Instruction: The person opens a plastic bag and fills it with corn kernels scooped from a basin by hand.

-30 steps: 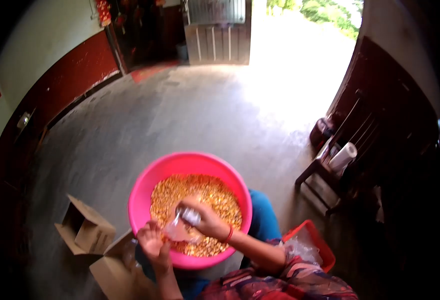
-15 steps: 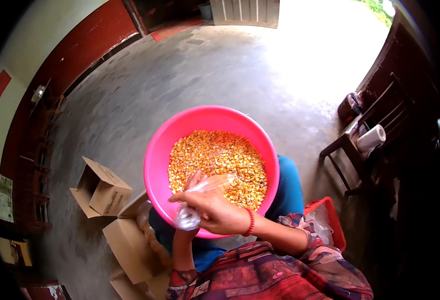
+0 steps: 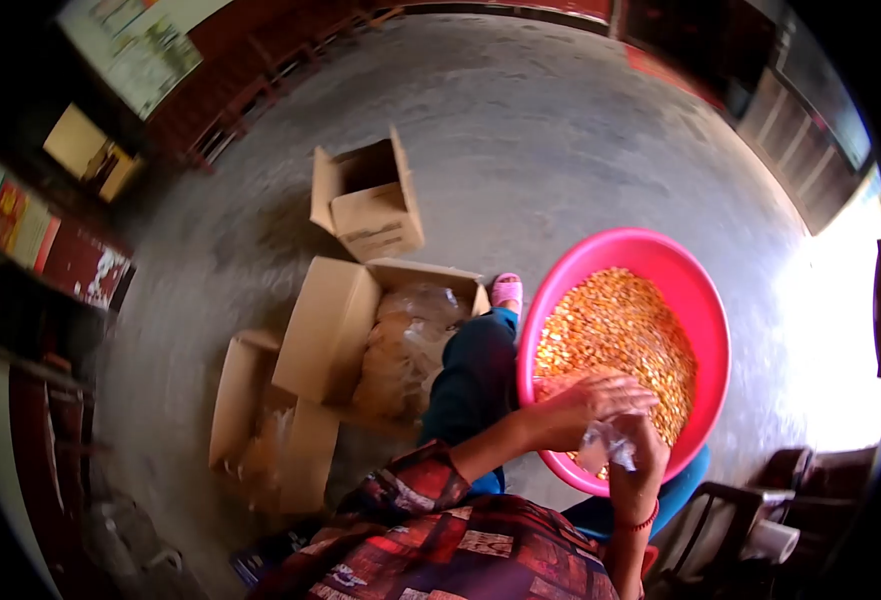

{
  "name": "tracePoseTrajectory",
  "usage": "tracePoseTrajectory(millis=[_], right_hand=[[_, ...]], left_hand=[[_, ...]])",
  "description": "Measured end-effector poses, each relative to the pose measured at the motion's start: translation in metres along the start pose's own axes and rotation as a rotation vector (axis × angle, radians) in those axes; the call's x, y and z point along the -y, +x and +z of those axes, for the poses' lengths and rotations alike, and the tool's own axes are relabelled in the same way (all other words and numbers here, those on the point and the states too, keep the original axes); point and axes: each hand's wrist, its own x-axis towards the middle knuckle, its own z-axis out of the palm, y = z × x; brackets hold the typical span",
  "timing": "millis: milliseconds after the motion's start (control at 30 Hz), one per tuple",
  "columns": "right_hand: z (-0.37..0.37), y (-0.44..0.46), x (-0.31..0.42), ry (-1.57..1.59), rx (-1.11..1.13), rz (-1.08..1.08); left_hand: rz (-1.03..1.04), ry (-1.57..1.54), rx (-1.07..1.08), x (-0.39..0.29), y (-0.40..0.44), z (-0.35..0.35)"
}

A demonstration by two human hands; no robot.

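Note:
A large pink basin (image 3: 712, 300) of yellow-orange corn kernels (image 3: 620, 325) rests at my legs, on the right of the view. Over its near side, my right hand (image 3: 644, 455), with a red bead bracelet at the wrist, is closed on a crumpled clear plastic bag (image 3: 606, 448). My left hand (image 3: 590, 405) reaches across just above the bag, fingers stretched out close to my right hand. Whether its palm or thumb touches the bag is hidden.
Left of my legs, an open cardboard box (image 3: 328, 325) holds clear plastic bags with tan contents (image 3: 400, 350). Another open box (image 3: 278, 450) stands nearer, and a third box (image 3: 375, 215) farther off. A wooden chair with a white roll (image 3: 772, 540) is at the lower right.
The view has swung left, so the basin now appears farther right and the boxes show fully. The bag, stretched over the corn before, is now bunched at my right hand.

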Motion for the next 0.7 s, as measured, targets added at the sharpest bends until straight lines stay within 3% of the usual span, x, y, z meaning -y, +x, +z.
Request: tracePoseTrajectory(millis=[133,200,267,333,367,400,467,500,533,567,633,700], right_hand=[[-0.004,0.005,0.01,0.079,0.013,0.022],[0.001,0.008,0.014,0.106,0.0,-0.01],[0.0,0.003,0.006,0.109,0.055,0.048],[0.01,0.002,0.01,0.222,-0.082,0.02],[0.008,-0.005,-0.002,0.431,-0.026,0.146],[0.01,-0.001,-0.003,0.326,-0.068,0.065],[0.009,0.002,0.005,0.525,-0.063,0.098],[0.014,0.003,0.006,0.496,-0.15,0.075],[0.012,0.0,-0.001,0.49,-0.148,0.075],[0.007,-0.004,-0.013,0.492,-0.126,0.129],[0.004,-0.013,-0.03,0.467,-0.122,0.199],[0.003,-0.023,-0.038,0.467,-0.143,0.246]], left_hand=[[-0.028,0.007,-0.08,-0.01,0.002,-0.009],[-0.056,-0.106,0.007,-0.01,0.005,-0.015],[-0.068,-0.181,-0.103,-0.006,0.002,-0.011],[-0.391,-0.397,-0.03,-0.014,-0.002,-0.023],[-0.209,-0.378,-0.238,-0.003,-0.007,-0.01],[-0.208,-0.374,-0.248,-0.002,-0.011,-0.008],[0.012,-1.253,-0.553,-0.002,-0.015,-0.003],[-0.163,-1.105,-0.518,-0.002,-0.017,-0.015],[-0.106,-1.267,-0.446,0.002,-0.014,-0.023],[-0.076,-0.867,-0.523,0.014,-0.018,-0.02],[-0.004,-0.616,-0.569,0.005,-0.018,-0.055],[0.074,-0.861,-0.644,-0.028,-0.022,-0.112]])
